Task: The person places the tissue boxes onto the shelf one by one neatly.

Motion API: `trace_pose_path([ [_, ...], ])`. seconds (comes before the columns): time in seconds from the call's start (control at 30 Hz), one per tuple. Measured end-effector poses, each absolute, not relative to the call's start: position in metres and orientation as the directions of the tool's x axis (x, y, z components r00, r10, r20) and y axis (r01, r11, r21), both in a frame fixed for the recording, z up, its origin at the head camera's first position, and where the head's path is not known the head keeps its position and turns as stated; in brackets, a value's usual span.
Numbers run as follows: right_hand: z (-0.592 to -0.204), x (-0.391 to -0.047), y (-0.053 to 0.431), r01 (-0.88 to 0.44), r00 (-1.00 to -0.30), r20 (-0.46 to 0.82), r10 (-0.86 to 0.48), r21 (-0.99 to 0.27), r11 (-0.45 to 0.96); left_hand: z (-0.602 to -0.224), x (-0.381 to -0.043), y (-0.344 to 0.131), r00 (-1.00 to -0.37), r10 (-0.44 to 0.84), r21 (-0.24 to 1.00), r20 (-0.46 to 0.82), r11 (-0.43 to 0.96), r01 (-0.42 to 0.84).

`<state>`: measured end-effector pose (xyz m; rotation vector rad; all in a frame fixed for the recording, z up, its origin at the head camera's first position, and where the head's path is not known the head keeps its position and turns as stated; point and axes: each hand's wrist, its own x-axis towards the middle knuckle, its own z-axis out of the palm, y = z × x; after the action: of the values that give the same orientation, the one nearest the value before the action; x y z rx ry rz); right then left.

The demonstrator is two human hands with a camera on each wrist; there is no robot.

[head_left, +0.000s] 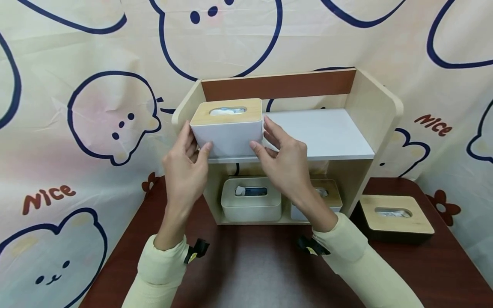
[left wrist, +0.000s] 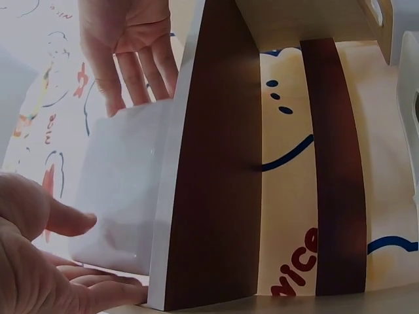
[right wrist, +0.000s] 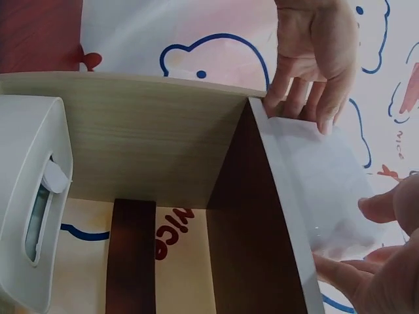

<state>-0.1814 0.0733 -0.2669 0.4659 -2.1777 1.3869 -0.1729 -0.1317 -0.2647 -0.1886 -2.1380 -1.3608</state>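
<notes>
A: Where is the white box [head_left: 231, 137]?

B: At the left end of the upper shelf [head_left: 319, 132], near its front edge and beside the unit's side panel [head_left: 192, 100]. Whether its base bears fully on the board is hard to tell.

A: How is it likely to handle?

B: Probably light and stiff. The smooth, glossy walls look a little slippery, though hardly fragile. The wood lid [head_left: 227, 120] may be loose, with pale contents showing in its slot, so the walls look the safer hold, low and on both sides.

A: And the grip?

B: Two-handed. The left hand [head_left: 185, 171] pinches the near left corner, thumb on the front wall, fingers along the side. The right hand [head_left: 286, 164] mirrors it at the right corner, its thumb against the front and its fingers spread along the side; how firmly they press, the pictures do not show.

A: The pose?

B: Palms face each other, forearms angling inward above the bench [head_left: 265, 273]. The left hand stands nearly upright; the right arm slants across the lower compartment, partly hiding a small box [head_left: 329, 188], while a cream box [head_left: 250, 210] sits to its left.
</notes>
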Motion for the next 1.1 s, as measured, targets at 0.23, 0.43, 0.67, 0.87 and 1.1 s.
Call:
trace_pose_path([
  [0.23, -0.270, -0.163, 0.082, -0.521, -0.830, 0.557, -0.027, -0.758, 0.393, -0.272, -0.154, -0.134, -0.802, -0.190, 0.774, 0.567, 0.457, 0.439],
  [0.43, -0.279, -0.149, 0.093, -0.569, -0.804, 0.593, -0.051, -0.741, 0.357, -0.281, -0.136, -0.130, -0.802, -0.181, 0.761, 0.569, 0.487, 0.429],
  [0.67, -0.293, -0.130, 0.104, -0.568, -0.807, 0.587, -0.071, -0.736, 0.369, -0.291, -0.117, -0.127, -0.803, -0.155, 0.751, 0.576, 0.489, 0.444],
  [0.87, -0.312, -0.120, 0.116, -0.535, -0.825, 0.564, -0.046, -0.751, 0.388, -0.304, -0.105, -0.123, -0.805, -0.098, 0.731, 0.585, 0.494, 0.471],
  [1.1, -0.341, -0.107, 0.133, -0.492, -0.845, 0.534, -0.027, -0.758, 0.428, -0.323, -0.102, -0.116, -0.825, -0.058, 0.736, 0.562, 0.490, 0.467],
])
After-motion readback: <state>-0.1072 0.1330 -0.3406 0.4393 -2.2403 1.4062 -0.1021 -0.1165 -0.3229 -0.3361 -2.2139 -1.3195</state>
